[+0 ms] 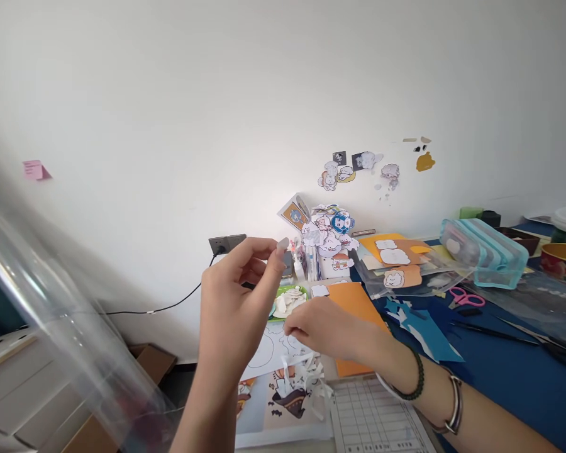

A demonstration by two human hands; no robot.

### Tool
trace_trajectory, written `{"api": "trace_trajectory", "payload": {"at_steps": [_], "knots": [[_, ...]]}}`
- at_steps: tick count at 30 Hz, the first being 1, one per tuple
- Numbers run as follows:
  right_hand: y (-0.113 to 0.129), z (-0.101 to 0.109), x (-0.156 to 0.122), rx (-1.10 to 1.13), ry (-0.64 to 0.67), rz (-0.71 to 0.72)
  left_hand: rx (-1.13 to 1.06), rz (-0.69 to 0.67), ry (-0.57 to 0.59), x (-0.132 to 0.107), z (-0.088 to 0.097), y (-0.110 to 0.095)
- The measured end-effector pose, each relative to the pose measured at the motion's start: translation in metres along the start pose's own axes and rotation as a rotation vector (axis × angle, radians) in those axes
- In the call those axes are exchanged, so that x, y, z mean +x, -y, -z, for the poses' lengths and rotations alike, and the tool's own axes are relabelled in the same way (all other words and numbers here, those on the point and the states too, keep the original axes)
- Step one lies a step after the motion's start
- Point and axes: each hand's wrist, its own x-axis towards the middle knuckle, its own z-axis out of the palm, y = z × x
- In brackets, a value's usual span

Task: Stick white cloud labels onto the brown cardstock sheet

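Observation:
My left hand (pixel 238 296) is raised over the desk, thumb and forefinger pinched on a small whitish paper piece (pixel 283 244). Lower and to its right, my right hand (pixel 323 324) is closed, its fingers curled down beside a green tray (pixel 305 290) of white paper scraps (pixel 290 302). Whatever those fingers may hold is hidden. Beneath both hands lies a white sheet with line drawings (pixel 261 352). Thin white paper offcuts (pixel 306 374) are heaped on a printed cartoon sheet (pixel 290 402). An orange sheet (pixel 356 308) lies behind my right wrist.
Pink scissors (pixel 466 297), black tweezers (pixel 495 332) and blue paper pieces (pixel 427 330) lie on the blue desk at right. Farther back stand a teal-edged clear case (pixel 483 248) and a holder of paper cutouts (pixel 330 236). A clear plastic roll (pixel 61 321) slants across the left.

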Motion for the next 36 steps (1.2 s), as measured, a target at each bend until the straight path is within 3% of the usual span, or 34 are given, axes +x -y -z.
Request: {"api": "trace_trajectory", "payload": {"at_steps": [4,9,12,18,22,29,36], "knots": [[-0.002,0.022,-0.006,0.097,-0.089,-0.039,-0.023,-0.020,0.019,0.000,0.001,-0.001],[0.010,0.057,-0.018,0.482,-0.413,-0.090,-0.113,-0.020,0.102,-0.001,-0.007,-0.001],[0.017,0.071,-0.024,0.685,-0.558,-0.110,-0.137,-0.013,0.084,-0.003,-0.014,-0.003],[0.025,0.066,-0.024,0.867,-0.733,-0.106,-0.187,-0.003,-0.002,-0.007,-0.027,-0.006],[0.025,0.061,-0.022,0.881,-0.797,-0.208,-0.170,-0.006,-0.023,-0.007,-0.031,-0.005],[0.020,0.066,-0.020,0.846,-0.910,-0.172,-0.118,0.014,0.123,-0.004,-0.035,-0.001],[0.020,0.065,-0.020,0.813,-0.898,-0.148,0.000,0.031,0.450,-0.003,-0.031,0.002]]}}
